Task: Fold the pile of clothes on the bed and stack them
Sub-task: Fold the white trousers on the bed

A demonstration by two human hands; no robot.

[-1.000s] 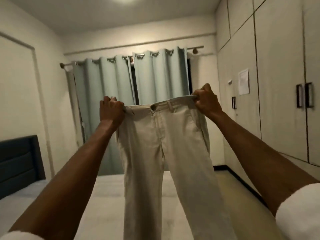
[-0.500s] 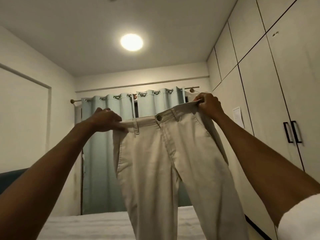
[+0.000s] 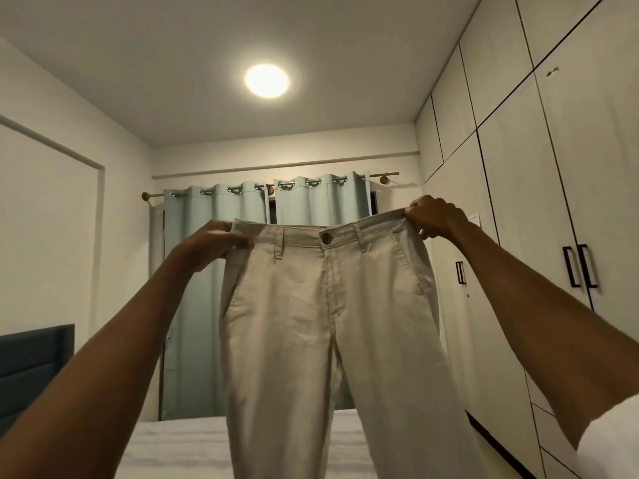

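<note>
Trousers (image 3: 321,323): soft, limp, probably light; your left hand (image 3: 211,245) and right hand (image 3: 437,219) pinch the waistband corners — keep hold there.

One pair of trousers (image 3: 328,323) hangs between two hands, left hand (image 3: 211,245) and right hand (image 3: 437,217); two curtains (image 3: 214,271) behind them, one lamp (image 3: 267,80) above.

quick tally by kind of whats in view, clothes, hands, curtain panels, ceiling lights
Clothes: 1, the beige trousers, held up by the waistband
Hands: 2, the left hand and the right hand, each gripping a waistband corner
Curtain panels: 2, the left curtain panel and the right curtain panel
Ceiling lights: 1, the ceiling light
Total: 6
</note>
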